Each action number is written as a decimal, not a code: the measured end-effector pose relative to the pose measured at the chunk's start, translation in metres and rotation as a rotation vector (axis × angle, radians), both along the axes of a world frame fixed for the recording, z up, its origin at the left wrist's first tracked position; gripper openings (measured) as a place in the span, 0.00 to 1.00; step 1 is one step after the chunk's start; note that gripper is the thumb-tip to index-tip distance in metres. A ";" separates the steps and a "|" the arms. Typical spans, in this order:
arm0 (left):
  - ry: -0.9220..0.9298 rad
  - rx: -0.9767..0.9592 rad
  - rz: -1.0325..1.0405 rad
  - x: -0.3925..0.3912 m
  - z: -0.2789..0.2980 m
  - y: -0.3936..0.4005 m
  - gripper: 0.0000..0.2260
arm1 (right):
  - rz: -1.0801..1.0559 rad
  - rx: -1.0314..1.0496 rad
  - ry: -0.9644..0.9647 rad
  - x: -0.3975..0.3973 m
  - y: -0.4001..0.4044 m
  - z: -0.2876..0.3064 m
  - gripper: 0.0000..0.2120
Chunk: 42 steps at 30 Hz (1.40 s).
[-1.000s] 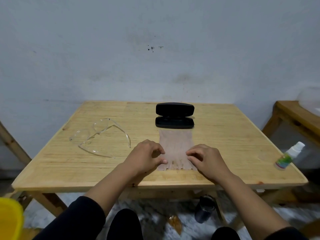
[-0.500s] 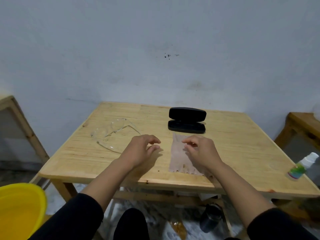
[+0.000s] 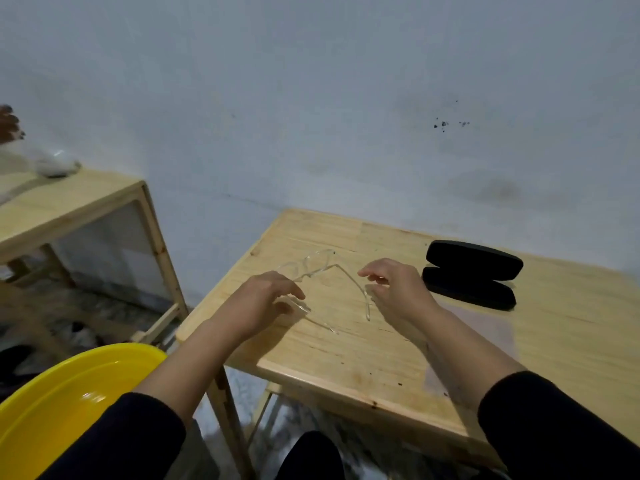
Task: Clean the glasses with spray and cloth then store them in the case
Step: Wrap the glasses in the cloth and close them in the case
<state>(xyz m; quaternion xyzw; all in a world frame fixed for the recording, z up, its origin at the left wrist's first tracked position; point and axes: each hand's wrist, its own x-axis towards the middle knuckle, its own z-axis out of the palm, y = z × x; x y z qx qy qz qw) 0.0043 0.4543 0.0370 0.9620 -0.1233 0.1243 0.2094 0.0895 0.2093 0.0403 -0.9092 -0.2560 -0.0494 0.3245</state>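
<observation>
Clear-framed glasses (image 3: 313,268) lie on the wooden table (image 3: 349,362) near its left edge, with both temple arms spread open. My left hand (image 3: 265,299) hovers at the left temple arm, fingers apart and just touching it. My right hand (image 3: 398,291) is at the right temple arm, index finger and thumb spread around it. The black case (image 3: 472,273) lies open at the back, right of my right hand. A thin pinkish cloth (image 3: 488,327) lies flat in front of the case, partly hidden by my right forearm. No spray bottle is in view.
A yellow basin (image 3: 65,403) sits low at the bottom left, beside the table's corner. A second wooden table (image 3: 69,209) stands to the left against the wall, with a pale object (image 3: 55,164) on it. My knees are below the table's front edge.
My view has swung left. Both hands have left the cloth and moved left to the glasses, one at each temple arm. The spray bottle has dropped out of view.
</observation>
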 end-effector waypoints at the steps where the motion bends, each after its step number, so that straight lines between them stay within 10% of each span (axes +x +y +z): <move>1: -0.025 0.009 -0.013 0.002 -0.003 0.001 0.09 | 0.000 0.008 0.003 0.000 0.003 -0.002 0.15; 15: -0.471 -0.447 0.098 0.024 0.005 -0.014 0.09 | -0.054 0.337 0.036 0.006 -0.003 0.022 0.05; 23: -0.203 -0.902 0.098 0.041 0.020 -0.090 0.09 | -0.249 0.505 0.009 -0.013 -0.077 0.043 0.08; 42: 0.100 -0.910 -0.103 0.055 -0.006 -0.223 0.06 | -0.575 0.511 -0.027 -0.068 -0.208 0.025 0.12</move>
